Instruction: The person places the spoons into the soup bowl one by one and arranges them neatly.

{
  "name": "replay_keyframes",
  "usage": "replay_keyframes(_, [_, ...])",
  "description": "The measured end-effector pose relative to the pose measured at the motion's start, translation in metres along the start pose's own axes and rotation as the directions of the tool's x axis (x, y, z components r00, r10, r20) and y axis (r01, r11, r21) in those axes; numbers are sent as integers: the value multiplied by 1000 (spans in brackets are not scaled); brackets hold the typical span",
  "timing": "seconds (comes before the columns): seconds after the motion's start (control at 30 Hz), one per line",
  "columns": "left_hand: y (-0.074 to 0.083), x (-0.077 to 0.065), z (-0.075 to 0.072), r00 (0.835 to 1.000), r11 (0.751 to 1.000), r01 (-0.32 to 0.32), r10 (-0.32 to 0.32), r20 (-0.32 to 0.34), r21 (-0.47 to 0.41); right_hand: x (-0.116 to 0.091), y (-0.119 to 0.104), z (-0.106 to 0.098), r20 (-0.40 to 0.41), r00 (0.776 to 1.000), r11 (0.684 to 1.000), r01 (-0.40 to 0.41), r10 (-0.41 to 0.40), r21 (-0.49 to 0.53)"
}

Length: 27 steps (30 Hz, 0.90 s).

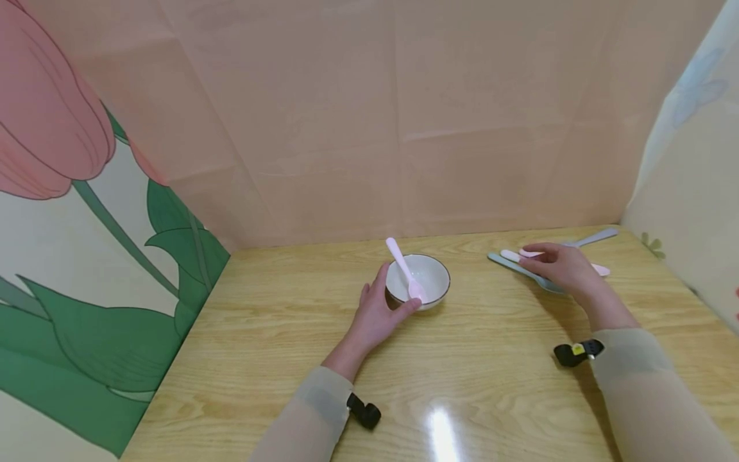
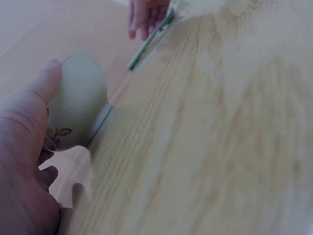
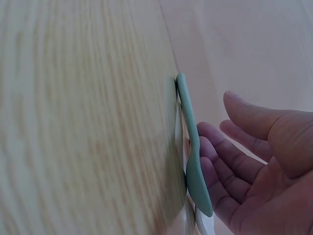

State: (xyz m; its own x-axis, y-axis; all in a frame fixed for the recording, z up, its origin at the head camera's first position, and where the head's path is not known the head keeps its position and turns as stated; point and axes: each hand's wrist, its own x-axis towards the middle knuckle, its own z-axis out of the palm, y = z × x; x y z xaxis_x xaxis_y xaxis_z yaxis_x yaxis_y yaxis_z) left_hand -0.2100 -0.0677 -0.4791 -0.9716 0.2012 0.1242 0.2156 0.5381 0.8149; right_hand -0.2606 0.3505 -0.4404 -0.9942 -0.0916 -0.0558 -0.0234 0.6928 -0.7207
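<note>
Wooden table (image 1: 242,346); the bowl (image 1: 434,273) sits within the left grip (image 1: 376,314).

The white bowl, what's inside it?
A pale pink spoon leans inside the white bowl, its handle extending past the rim. The surface directly beneath the spoon is covered, so nothing there can be seen.

I see pale beige sleeves (image 1: 658,404) with greyer cuffs (image 1: 632,351) and a stubby black camera (image 1: 366,412) on each; from where I stand, a small yellow mark (image 1: 578,349) shows on the right camera (image 1: 568,357).
</note>
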Motion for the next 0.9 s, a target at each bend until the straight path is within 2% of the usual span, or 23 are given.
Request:
replay_keyframes(0.4, [2, -1, -1, 1000, 1000, -3, 3, 1, -1, 1, 1, 4, 33, 999, 999, 18, -17, -37])
replay_keyframes(0.63, [3, -1, 0, 1000, 1000, 9, -9, -1, 3, 2, 2, 8, 63, 997, 993, 46, -39, -105])
replay_keyframes(0.9, [2, -1, -1, 1000, 1000, -10, 10, -2, -5, 1, -2, 10, 66, 996, 990, 72, -64, -122])
